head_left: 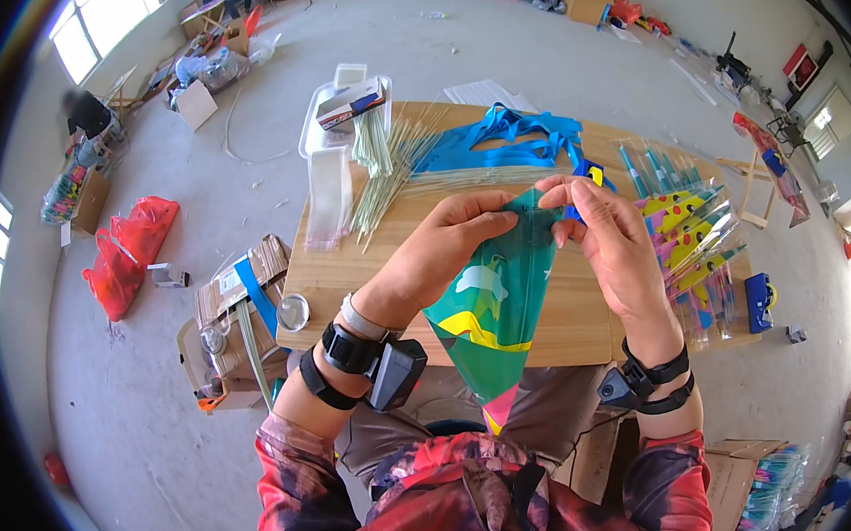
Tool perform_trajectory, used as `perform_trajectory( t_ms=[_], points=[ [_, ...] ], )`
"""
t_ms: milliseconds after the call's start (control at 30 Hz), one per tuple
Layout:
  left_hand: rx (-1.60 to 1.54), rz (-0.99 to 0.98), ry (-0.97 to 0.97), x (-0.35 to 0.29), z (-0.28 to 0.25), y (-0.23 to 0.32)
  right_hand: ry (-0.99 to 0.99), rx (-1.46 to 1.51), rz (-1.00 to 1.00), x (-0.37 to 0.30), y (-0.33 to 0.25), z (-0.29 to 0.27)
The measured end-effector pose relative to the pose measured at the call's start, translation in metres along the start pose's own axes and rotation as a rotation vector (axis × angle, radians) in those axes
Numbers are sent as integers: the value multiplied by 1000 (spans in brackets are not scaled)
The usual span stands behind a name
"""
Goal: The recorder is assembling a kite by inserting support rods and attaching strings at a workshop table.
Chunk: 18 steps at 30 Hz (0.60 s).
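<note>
A green triangular printed sheet [487, 296], thin and shiny like a folded kite, hangs between my hands with its point down toward my lap. It bears a yellow wavy band and a pink and yellow tip. My left hand [463, 231] is closed on its upper left edge, thumb on top. At the upper right edge, my right hand [606, 233] pinches with thumb and forefinger, other fingers curled. Whether a small part sits between those fingertips is hidden. Behind the hands on the wooden table [348, 286] lie blue fabric strips [505, 137] and pale thin sticks [380, 185].
Plastic-wrapped yellow spotted pieces [685, 233] lie at the table's right, near a blue tape dispenser [761, 302]. A white tray [309, 126] with a small box [350, 103] stands far left. A cardboard box [241, 308] and red bag [129, 257] are left on the floor.
</note>
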<state>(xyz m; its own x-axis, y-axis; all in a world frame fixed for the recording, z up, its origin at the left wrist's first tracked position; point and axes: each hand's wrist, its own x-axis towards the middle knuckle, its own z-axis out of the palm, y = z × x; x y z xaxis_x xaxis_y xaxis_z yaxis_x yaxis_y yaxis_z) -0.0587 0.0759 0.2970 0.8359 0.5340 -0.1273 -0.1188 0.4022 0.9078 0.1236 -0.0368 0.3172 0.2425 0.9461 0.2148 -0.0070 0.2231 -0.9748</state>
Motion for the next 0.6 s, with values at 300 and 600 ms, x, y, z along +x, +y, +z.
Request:
perform_trajectory(
  t_ms=[300,600],
  points=[
    [-18,11,-47,1,-1,-1,35,-106,-19,0,0,4],
    [50,34,-61,2,-4,0,2,-169,-44,2,4,1]
  ],
)
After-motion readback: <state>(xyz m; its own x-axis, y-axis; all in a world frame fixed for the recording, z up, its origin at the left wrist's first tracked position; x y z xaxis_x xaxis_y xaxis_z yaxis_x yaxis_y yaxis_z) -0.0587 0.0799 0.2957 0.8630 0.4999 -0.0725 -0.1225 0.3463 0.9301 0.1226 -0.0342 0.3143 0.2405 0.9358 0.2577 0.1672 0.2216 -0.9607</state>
